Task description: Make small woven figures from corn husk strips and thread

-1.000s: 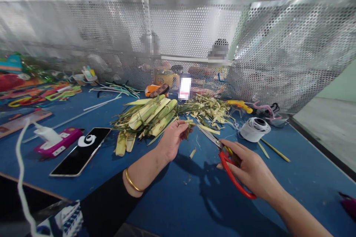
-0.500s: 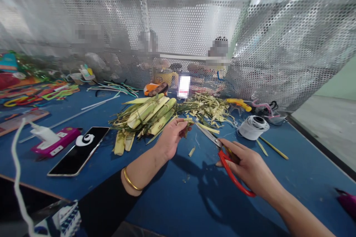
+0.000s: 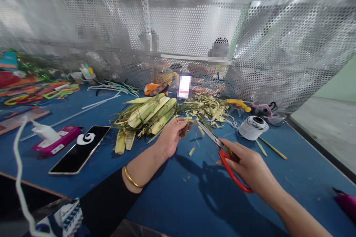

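My left hand (image 3: 174, 135), a gold bangle on its wrist, pinches a small greenish plant piece (image 3: 189, 121) between thumb and fingers. My right hand (image 3: 247, 161) grips red-handled scissors (image 3: 230, 172), whose blades look closed and point at the pinched piece. Just below the blade tips is a pale yellow scrap (image 3: 201, 130), apart from the held piece. Another small scrap (image 3: 191, 151) lies on the blue table beneath. Behind my left hand rests a bundle of green-yellow stalks (image 3: 150, 114). A heap of shredded trimmings (image 3: 208, 109) sits beyond the scissors.
A white string spool (image 3: 253, 127) and a yellow glue gun (image 3: 239, 104) are at the right. To the left lie a black phone (image 3: 80, 152) and a purple power strip (image 3: 58, 140). A perforated metal screen (image 3: 191, 26) stands along the back, with people behind it.
The scissor blades have come together. A pale strip that stretched out at the blades has separated and dropped below the tips. Both hands stay nearly in place.
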Action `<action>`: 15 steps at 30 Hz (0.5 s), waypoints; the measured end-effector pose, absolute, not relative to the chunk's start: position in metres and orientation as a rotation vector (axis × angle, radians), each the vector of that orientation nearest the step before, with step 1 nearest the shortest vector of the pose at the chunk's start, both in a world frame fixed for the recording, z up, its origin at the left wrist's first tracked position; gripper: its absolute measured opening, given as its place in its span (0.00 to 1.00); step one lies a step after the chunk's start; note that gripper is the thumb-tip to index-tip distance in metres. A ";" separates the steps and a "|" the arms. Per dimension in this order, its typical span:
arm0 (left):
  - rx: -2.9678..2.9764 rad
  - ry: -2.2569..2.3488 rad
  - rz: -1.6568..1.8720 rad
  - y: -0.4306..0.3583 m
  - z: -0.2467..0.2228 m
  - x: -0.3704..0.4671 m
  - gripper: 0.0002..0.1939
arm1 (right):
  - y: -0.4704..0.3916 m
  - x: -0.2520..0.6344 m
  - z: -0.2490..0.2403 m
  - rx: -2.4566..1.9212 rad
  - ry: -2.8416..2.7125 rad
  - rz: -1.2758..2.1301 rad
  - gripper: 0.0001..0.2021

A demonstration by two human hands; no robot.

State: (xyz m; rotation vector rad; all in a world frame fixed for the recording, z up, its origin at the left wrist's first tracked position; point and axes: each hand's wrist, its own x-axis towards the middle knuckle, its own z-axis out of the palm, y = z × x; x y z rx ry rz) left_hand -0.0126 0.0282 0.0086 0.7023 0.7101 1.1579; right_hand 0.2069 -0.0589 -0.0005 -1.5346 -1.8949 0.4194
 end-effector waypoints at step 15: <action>0.955 0.775 1.304 0.030 0.001 -0.010 0.12 | -0.068 0.187 0.018 -1.381 -1.590 1.309 0.34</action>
